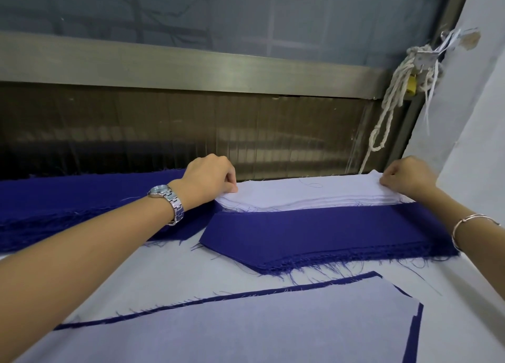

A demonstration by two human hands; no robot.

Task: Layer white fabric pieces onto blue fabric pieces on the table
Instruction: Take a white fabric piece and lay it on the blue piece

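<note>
A stack of white fabric pieces (308, 194) lies at the far edge of the table. My left hand (210, 178) pinches the stack's left corner and my right hand (407, 175) pinches its right corner. Just in front of it lies a stack of blue fabric pieces (328, 234) with frayed edges. Nearest to me, a white piece (218, 327) rests flat on a blue piece (414, 332), whose edge shows along the top and right.
More blue fabric (82, 198) is piled at the left. The table (169, 272) has a white cover. Behind it runs a metal window frame (191, 67). A white rope (390, 103) hangs at the right, beside a pale wall (475, 116).
</note>
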